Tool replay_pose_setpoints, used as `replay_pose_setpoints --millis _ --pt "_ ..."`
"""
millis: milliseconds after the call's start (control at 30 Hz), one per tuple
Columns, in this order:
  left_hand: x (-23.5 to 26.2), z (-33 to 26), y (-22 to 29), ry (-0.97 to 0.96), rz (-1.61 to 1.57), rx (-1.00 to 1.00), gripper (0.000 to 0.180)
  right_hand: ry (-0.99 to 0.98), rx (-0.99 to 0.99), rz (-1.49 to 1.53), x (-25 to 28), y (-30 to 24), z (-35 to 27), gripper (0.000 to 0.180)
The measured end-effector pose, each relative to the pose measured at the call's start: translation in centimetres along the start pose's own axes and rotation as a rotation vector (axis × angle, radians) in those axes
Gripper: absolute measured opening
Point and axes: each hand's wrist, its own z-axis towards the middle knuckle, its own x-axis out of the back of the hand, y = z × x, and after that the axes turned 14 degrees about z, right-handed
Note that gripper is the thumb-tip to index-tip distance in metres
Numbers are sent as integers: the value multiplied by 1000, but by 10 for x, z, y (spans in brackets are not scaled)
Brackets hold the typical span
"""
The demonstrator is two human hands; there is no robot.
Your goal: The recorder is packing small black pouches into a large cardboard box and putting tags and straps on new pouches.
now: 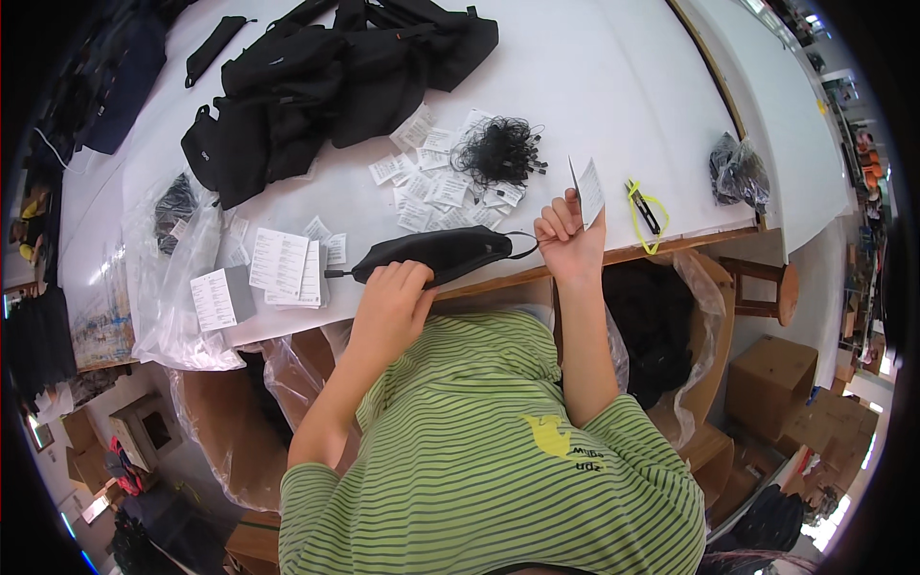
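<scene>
A slim black zip pouch [431, 253] lies along the table's front edge. My left hand [395, 295] is closed on its near side, the fingers curled over the fabric. A black loop at the pouch's right end reaches to my right hand [571, 241]. That hand is raised, its fingers pinching a white printed hang tag [589, 195] that stands upright; whether it also grips the loop is hard to make out. Just beyond the pouch lie a heap of small white labels [436, 182] and a tangle of black tag strings [500, 153].
Black fabric pouches [316, 91] are piled at the far left. Folded printed cards [280, 264] and a clear plastic bag [182, 287] lie at left. Thread snips with a yellow cord [646, 213] rest at right. Plastic-lined cartons [704, 326] stand below the table edge.
</scene>
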Motion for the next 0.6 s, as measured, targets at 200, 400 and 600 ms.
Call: replay_pose_setpoints --millis 200,400,600 --pt "1 1 0 -2 6 0 17 184 354 -313 -16 18 14 35" --pt "3 3 -1 1 -10 -2 18 143 151 -136 -8 12 26 38" --pt "3 5 -2 9 -28 -2 19 296 163 -65 -9 13 30 38"
